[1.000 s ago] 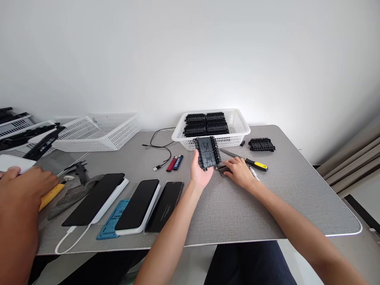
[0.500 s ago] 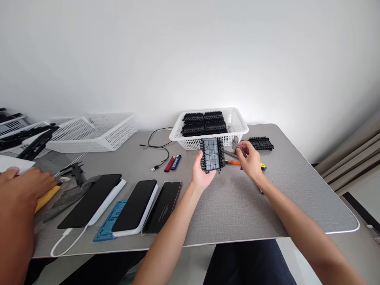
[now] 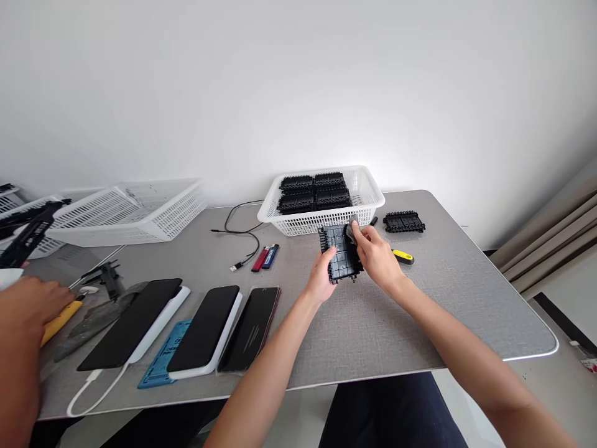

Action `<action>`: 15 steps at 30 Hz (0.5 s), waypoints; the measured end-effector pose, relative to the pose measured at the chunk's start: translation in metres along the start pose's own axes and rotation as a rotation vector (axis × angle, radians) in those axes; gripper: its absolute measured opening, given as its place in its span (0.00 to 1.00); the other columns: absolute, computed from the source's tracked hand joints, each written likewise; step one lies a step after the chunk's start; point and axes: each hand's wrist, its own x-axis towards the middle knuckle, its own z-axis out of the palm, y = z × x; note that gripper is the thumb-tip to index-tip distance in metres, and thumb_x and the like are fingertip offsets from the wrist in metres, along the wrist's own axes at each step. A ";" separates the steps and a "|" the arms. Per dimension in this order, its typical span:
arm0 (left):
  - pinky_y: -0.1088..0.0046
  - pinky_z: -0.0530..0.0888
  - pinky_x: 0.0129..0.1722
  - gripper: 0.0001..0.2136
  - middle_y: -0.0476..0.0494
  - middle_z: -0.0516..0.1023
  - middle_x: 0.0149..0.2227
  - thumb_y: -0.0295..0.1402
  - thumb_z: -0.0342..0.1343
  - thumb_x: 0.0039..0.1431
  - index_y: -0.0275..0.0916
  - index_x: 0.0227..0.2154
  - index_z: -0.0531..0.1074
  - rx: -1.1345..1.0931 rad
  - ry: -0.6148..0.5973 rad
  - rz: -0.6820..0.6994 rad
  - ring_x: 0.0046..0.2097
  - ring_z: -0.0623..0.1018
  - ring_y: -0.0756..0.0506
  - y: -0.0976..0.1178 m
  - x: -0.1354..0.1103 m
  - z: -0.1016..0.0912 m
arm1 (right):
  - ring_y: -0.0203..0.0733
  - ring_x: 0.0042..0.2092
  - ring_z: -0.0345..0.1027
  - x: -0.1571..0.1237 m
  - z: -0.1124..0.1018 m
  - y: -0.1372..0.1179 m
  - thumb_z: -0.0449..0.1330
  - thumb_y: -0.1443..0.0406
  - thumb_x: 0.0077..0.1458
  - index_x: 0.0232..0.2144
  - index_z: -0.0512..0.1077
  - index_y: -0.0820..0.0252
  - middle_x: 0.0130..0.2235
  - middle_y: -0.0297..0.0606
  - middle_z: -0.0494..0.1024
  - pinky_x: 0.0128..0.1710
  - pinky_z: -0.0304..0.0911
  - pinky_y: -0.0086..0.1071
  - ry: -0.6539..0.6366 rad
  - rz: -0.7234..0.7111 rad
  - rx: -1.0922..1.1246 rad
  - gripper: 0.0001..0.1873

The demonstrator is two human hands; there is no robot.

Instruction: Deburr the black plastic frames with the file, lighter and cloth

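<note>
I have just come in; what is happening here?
A person holds a black part in the left hand. The right hand holds a small grey thing at the part's right edge; what it is, I cannot tell. Similar parts lie in the white basket behind, and one more part lies on the table to the right.

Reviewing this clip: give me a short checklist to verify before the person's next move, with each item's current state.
1. Left hand holding the black part: ok.
2. Right hand holding the grey piece: ok, by the part's right edge.
3. Grey piece pressed firmly on the part: cannot tell, fingers hide the contact.
4. Yellow-and-black handle fully in sight: not ok, partly hidden behind the right hand.
5. Co-worker's hand apart from the person's hands: ok, far left.
</note>
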 end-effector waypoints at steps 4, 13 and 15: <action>0.65 0.74 0.50 0.09 0.43 0.82 0.39 0.32 0.60 0.53 0.38 0.37 0.75 -0.021 0.017 -0.023 0.48 0.78 0.41 -0.001 -0.001 0.001 | 0.44 0.37 0.66 -0.002 0.000 -0.002 0.43 0.72 0.62 0.67 0.51 0.57 0.42 0.46 0.67 0.37 0.69 0.38 0.012 -0.028 -0.023 0.31; 0.73 0.75 0.40 0.09 0.46 0.82 0.34 0.35 0.57 0.56 0.38 0.37 0.76 -0.136 0.219 0.060 0.35 0.80 0.47 0.024 0.012 -0.014 | 0.38 0.31 0.65 -0.011 0.001 -0.017 0.48 0.71 0.60 0.58 0.66 0.63 0.38 0.43 0.70 0.33 0.67 0.34 -0.220 -0.156 -0.028 0.24; 0.73 0.75 0.40 0.10 0.47 0.82 0.36 0.35 0.57 0.56 0.39 0.40 0.76 -0.150 0.216 0.088 0.36 0.80 0.47 0.030 0.014 -0.016 | 0.37 0.30 0.65 -0.011 -0.002 -0.017 0.50 0.70 0.60 0.51 0.73 0.62 0.35 0.40 0.70 0.32 0.65 0.33 -0.198 -0.162 0.051 0.20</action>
